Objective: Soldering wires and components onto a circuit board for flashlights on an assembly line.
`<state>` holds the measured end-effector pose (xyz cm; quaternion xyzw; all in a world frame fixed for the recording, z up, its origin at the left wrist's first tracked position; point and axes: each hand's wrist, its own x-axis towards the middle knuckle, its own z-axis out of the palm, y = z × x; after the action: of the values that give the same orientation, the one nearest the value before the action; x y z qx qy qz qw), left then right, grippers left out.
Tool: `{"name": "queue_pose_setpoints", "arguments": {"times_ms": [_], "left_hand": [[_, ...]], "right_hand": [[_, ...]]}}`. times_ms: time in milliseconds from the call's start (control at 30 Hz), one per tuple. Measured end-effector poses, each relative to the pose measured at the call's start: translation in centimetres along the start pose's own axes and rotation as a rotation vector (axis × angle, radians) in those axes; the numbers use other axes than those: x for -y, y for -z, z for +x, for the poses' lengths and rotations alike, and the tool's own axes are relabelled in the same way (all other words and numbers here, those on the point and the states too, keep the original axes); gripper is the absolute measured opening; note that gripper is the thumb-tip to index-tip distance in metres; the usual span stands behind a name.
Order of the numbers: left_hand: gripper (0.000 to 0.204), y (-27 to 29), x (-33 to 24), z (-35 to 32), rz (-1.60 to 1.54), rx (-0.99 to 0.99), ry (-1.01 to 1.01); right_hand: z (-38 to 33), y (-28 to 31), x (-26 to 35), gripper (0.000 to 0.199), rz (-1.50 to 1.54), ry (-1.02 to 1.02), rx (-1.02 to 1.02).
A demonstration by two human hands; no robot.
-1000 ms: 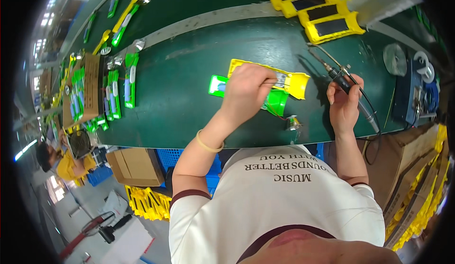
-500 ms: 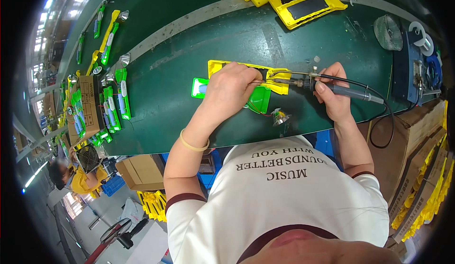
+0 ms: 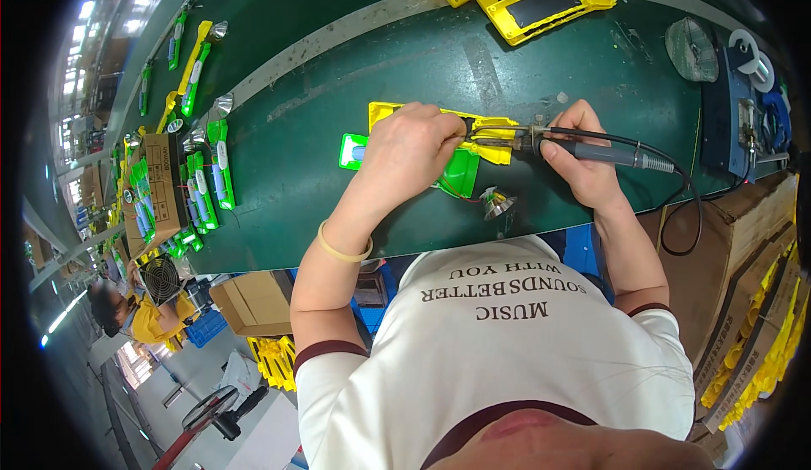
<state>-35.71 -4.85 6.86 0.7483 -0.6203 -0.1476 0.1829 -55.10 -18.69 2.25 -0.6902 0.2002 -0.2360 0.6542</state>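
Note:
A yellow plastic casing (image 3: 384, 114) lies on the green workbench, partly covered by my left hand (image 3: 410, 151). That hand's fingers are pinched together over the casing; whatever sits between them is hidden. My right hand (image 3: 587, 179) grips a soldering iron (image 3: 596, 152) with a thin solder-feed tube along its top. The iron's tip reaches over the casing's right part, close to my left fingertips. Under and beside my left hand is a green casing (image 3: 462, 174) with a blue cell at its left end. A thin red wire runs from it toward a small lamp reflector (image 3: 498, 205).
Yellow casings with dark panels (image 3: 541, 5) lie at the far edge. A blue soldering station (image 3: 725, 124) with a solder reel stands at right. Green casings (image 3: 220, 166) and a cardboard box (image 3: 163, 183) are at left. Another person (image 3: 152, 322) sits beyond, lower left.
The soldering iron and my right hand have shifted slightly left and up, bringing the tip nearer my left fingertips. My left hand stays pinched over the yellow casing.

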Motion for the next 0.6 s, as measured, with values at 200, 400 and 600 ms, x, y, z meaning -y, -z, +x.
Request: {"name": "queue_pose_setpoints", "arguments": {"times_ms": [200, 400, 600], "left_hand": [[0.007, -0.02, -0.15, 0.18, -0.007, 0.003, 0.016], [0.007, -0.15, -0.26, 0.39, 0.024, 0.015, 0.056], [0.009, -0.14, -0.36, 0.56, 0.048, 0.039, 0.076]], "right_hand": [[-0.50, 0.61, -0.20, 0.024, 0.077, -0.046, -0.022], [-0.47, 0.53, -0.09, 0.026, 0.123, -0.031, -0.018], [-0.28, 0.12, -0.16, 0.026, 0.091, -0.018, 0.005]]}}
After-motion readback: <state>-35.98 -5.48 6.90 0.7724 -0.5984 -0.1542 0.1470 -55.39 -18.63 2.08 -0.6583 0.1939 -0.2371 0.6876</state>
